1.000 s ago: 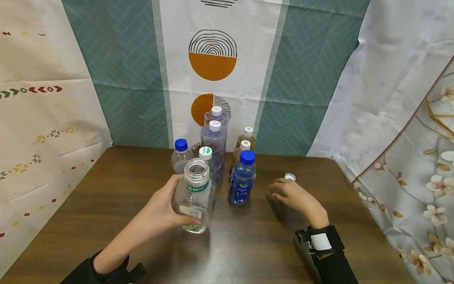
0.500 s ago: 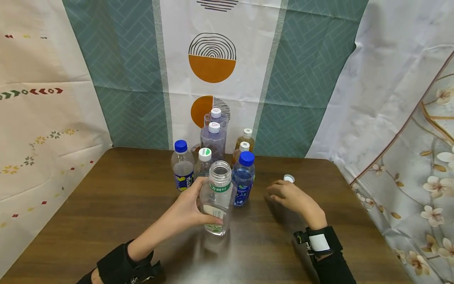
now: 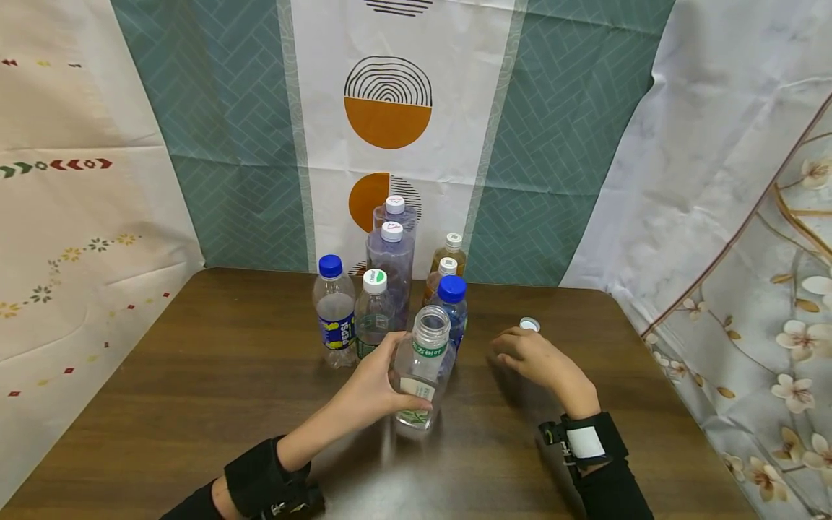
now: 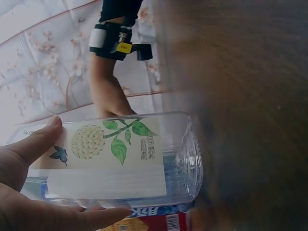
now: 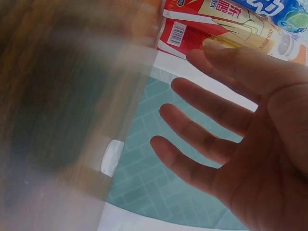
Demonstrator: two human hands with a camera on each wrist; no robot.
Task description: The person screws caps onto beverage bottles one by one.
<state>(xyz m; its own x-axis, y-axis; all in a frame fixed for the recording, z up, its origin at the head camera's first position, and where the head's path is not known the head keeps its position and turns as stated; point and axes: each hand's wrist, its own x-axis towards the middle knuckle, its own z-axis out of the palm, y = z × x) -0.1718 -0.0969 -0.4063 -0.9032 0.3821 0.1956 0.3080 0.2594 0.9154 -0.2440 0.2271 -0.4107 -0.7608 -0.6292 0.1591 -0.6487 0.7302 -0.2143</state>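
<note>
A clear square plastic bottle (image 3: 421,368), uncapped and with a green band at its neck, is gripped around the body by my left hand (image 3: 372,386). The left wrist view shows the thumb on one side of the bottle (image 4: 115,159) and fingers on the other, over a label with a white flower. On the right, my right hand (image 3: 542,361) hovers over the table, holding nothing. Its fingers (image 5: 202,108) are spread and loosely bent in the right wrist view. A white cap (image 3: 529,324) lies on the table just beyond that hand.
Behind the held bottle stand a blue-capped bottle (image 3: 453,307), a green-and-white-capped bottle (image 3: 375,318) and a Pepsi bottle (image 3: 336,325). Two tall purplish bottles (image 3: 393,267) and two small amber ones (image 3: 448,260) stand farther back. Patterned cloth (image 3: 234,159) hangs along the table's rear edge.
My left hand has carried the clear bottle to the right, from in front of the green-and-white-capped bottle to in front of the blue-capped one. The right hand has stayed nearly still.
</note>
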